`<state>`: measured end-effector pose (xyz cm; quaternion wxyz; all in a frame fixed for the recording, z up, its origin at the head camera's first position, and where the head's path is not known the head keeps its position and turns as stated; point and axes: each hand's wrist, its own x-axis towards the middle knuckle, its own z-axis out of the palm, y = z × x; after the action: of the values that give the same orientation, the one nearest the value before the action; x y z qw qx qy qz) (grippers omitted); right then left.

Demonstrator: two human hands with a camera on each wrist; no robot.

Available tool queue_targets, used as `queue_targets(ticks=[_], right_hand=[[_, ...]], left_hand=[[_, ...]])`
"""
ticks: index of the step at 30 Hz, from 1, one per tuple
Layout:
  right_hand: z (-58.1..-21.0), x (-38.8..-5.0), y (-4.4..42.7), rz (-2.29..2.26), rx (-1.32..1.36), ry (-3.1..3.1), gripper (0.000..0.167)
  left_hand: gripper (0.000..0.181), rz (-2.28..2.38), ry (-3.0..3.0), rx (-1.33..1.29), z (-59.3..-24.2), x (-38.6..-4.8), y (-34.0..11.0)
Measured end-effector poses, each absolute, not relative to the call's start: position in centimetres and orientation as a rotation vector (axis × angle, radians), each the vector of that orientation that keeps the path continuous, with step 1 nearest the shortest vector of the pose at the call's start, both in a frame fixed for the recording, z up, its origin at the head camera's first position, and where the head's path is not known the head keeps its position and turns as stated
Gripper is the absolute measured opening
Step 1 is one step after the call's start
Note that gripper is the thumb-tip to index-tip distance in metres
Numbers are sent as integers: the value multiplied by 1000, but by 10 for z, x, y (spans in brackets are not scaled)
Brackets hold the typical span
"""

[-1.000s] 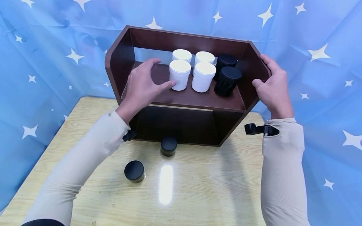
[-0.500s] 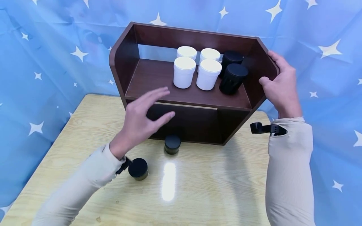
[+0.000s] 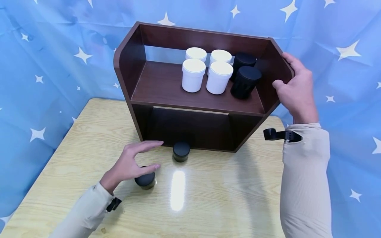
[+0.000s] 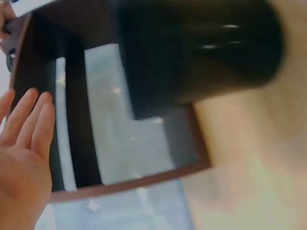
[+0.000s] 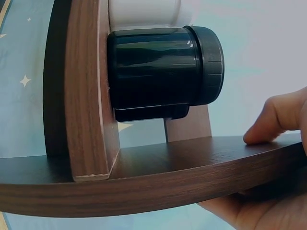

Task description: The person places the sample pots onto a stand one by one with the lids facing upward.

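Note:
In the head view my left hand (image 3: pixel 128 162) hovers over the table, its fingers spread and holding nothing. Partly beneath it stands a squat black-lidded jar (image 3: pixel 146 180); a second such jar (image 3: pixel 181 152) is just beyond the fingertips. A blurred dark jar (image 4: pixel 201 52) fills the top of the left wrist view. With thumb inside and fingers outside, my right hand (image 3: pixel 299 94) grips the right side panel of a dark brown two-tier shelf (image 3: pixel 163 82). The right wrist view shows that thumb on the panel (image 5: pixel 168 160), near a tall black jar (image 5: pixel 153 69).
On the upper tier, several white jars (image 3: pixel 191 79) stand beside two black jars (image 3: pixel 245 82). Below them is the shelf's lower compartment (image 3: pixel 190 129). A pale wooden table (image 3: pixel 214 191) carries everything, with a blue star-patterned curtain (image 3: pixel 98 19) behind.
My left hand has left the front white jar on the upper tier and come down toward the table near the small jars. The right hand keeps its grip on the side panel.

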<state>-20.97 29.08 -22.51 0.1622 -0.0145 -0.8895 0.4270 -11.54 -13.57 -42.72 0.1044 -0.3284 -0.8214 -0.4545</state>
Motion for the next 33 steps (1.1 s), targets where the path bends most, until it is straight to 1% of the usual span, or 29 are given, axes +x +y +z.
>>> queue_targets(ticks=[4, 11, 22, 33], right_hand=[[-225, -210, 291, 1219, -34, -2534, 71], [-225, -209, 292, 1223, -26, -2526, 71], [-224, -210, 291, 1239, -18, -2521, 71], [-225, -210, 290, 1229, -19, -2530, 71]], left_hand=[[68, -1214, -2589, -994, -441, -111, -148], [64, -1108, -2766, -1064, -452, -112, -157], [67, -1435, -2938, -1160, -461, -110, -180], [71, -1531, -2983, -1146, -463, -114, -180]])
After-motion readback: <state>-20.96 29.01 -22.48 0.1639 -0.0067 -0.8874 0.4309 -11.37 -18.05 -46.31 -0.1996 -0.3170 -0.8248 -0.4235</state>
